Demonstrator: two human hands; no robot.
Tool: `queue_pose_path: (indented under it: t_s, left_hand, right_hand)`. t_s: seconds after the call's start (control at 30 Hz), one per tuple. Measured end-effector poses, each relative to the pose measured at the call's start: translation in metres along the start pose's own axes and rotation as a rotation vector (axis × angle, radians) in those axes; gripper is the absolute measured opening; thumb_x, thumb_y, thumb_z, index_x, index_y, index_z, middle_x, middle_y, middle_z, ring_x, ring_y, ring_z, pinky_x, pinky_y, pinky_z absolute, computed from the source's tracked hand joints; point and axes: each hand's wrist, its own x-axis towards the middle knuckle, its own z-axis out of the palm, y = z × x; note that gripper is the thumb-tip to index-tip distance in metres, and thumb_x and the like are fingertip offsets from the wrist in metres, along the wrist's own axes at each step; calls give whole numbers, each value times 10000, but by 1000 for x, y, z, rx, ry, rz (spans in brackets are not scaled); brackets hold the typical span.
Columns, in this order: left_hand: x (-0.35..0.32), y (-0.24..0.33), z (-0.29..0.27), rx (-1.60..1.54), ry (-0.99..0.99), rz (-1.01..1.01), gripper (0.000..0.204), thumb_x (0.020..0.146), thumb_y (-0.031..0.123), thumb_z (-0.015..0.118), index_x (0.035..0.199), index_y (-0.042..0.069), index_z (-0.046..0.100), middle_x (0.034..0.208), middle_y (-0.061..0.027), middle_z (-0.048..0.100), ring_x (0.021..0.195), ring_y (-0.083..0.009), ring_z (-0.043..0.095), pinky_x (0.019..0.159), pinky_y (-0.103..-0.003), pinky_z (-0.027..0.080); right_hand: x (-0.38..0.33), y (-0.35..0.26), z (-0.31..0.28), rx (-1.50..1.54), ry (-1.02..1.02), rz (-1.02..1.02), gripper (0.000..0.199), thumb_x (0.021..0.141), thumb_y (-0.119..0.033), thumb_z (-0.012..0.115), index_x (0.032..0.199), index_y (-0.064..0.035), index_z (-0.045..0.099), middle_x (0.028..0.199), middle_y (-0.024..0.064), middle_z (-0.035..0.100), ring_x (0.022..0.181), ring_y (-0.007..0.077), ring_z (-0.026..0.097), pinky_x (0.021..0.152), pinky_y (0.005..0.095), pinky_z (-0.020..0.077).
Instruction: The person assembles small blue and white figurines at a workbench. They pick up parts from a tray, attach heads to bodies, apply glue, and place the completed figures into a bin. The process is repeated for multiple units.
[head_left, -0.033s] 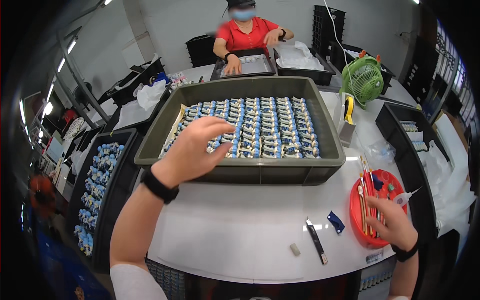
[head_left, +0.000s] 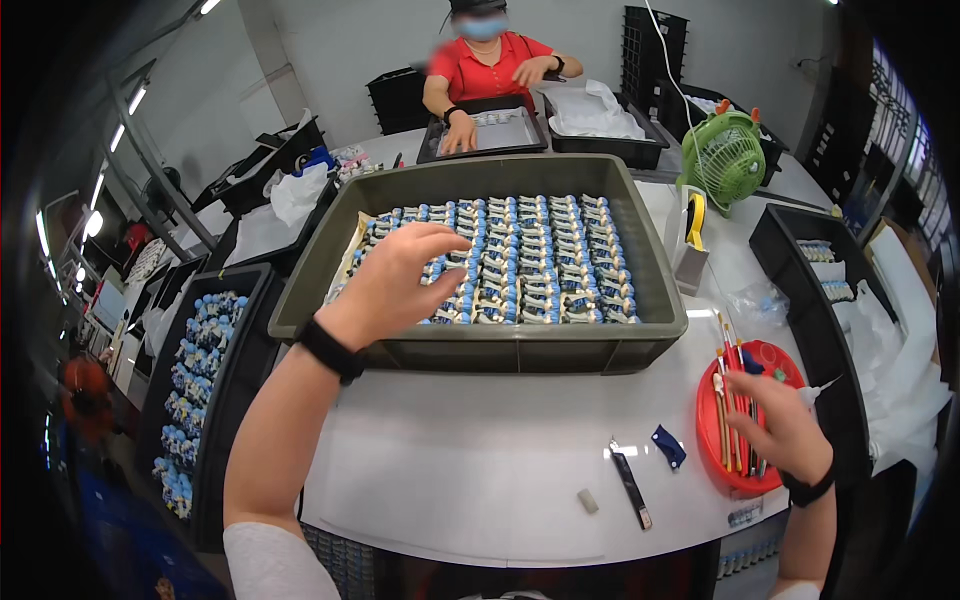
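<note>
One white table (head_left: pixel 470 450) carries everything, and on it stands a large grey-green crate (head_left: pixel 500 345) filled with rows of small blue-and-white figures (head_left: pixel 540 260). The left hand (head_left: pixel 395 280) reaches over the crate's near wall, its grip wide, fingers spread just above the figures nearest that wall. The right hand (head_left: pixel 785 425) rests on a red round tray (head_left: pixel 712 440) of thin brushes (head_left: pixel 728 400); whether its grip holds one, I cannot tell.

bare table (head_left: pixel 480 450) (crate (head_left: pixel 480 350) blocks beyond)
</note>
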Motion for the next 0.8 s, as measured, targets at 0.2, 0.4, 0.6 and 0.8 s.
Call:
queue_pose_path:
  t_s: [0.2,0.4,0.6,0.8]
  left_hand:
    - [71,-53,67,-66,-494,-169,358,789,203,653,1093,16,624,1053,-188,631,1021,-333,585,910,-415,461]
    - [88,-44,120,-121,-896,-111,545,736,300,743,1188,45,577,1169,-176,563,1104,-334,536,926,-404,457]
    - [76,-59,159,38,-1038,-26,847,603,462,819,1298,114,482,1248,-175,459,1158,-353,470,904,-454,461]
    - [70,-62,165,46,-883,98,919,509,534,829,1198,34,483,1153,-178,475,1118,-332,444,843,-444,438]
  right_hand:
    - [152,7,9,271,-43,56,369,818,-99,639,1157,10,544,907,173,656,844,299,638,775,352,493]
    - [218,32,63,-130,-477,-26,510,737,-142,721,1196,-28,530,1027,203,630,986,362,594,858,400,481]
    - [247,27,98,-332,-771,-108,854,600,-285,835,1319,-100,413,1228,117,494,1180,301,460,927,424,451]
    - [248,27,137,-483,-682,-335,883,577,-410,827,1250,-22,409,1183,126,482,1165,284,429,832,399,456]
